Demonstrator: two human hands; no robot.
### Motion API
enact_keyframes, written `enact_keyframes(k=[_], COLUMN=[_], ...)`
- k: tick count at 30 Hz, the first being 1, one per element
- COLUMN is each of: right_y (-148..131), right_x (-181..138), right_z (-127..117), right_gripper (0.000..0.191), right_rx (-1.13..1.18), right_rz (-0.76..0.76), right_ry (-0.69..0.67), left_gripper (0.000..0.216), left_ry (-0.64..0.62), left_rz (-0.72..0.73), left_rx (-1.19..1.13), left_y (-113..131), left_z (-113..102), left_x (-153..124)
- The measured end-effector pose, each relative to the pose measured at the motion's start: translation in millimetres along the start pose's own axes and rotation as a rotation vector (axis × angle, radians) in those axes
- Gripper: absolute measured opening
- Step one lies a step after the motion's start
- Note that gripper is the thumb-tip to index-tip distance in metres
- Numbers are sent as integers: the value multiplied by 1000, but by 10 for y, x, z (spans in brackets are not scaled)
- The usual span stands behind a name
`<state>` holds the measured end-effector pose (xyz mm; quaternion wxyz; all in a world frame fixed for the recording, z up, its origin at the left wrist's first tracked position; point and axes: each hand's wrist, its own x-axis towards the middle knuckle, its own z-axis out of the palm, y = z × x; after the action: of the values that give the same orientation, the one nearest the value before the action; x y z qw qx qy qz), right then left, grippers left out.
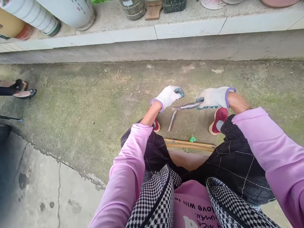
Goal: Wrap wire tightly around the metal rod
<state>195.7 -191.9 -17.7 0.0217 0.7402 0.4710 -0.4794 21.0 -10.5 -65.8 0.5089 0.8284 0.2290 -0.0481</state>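
My right hand (pixel 211 97), in a white glove with a dark blue-green palm and purple cuff, is closed around one end of a short stick wound with shiny silvery wrapping (pixel 188 106). The stick points left, roughly level. Just left of its free end, my left hand (pixel 169 96), gloved the same way, has its fingers curled together; whatever they hold, if anything, is hidden. Below the wrapped stick a second, thin greyish stick (pixel 172 121) slants down toward me. Its upper end meets the wrapped one in the view; I cannot tell whether they are joined.
I sit on a low seat with a bamboo-like frame (pixel 190 144); a small green packet (pixel 193 138) is by it. Ahead runs a white-tiled ledge (pixel 187 29) bearing pots and a wooden block (pixel 154 10). Another person's feet (pixel 25 93) and a dark pole (pixel 10 118) are at left.
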Motion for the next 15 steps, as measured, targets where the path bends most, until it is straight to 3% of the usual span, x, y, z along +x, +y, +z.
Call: enact_keyframes(k=[4,6,8,11,15], right_y=[-47,-67,-84,-98,-78], right_x=[125,140,115,44,-10], right_z=[-41,-89,-122,-112,-67], right_gripper=[32,28,27,31,41], right_rx=[-238,-214,-51,375,753], right_rz=[118,140,138,43,-120], right_ry=[118,201,260,296,332], left_gripper=[12,15,21,23,13], left_ry=[-40,-24,9,42,32], left_rz=[-22,-61,-87,-94,-97], left_rx=[0,-86,-234,-456,-566], left_y=[67,78,74,50,-3], left_z=[109,145,160,154,161], left_x=[-10,4,27,76,142])
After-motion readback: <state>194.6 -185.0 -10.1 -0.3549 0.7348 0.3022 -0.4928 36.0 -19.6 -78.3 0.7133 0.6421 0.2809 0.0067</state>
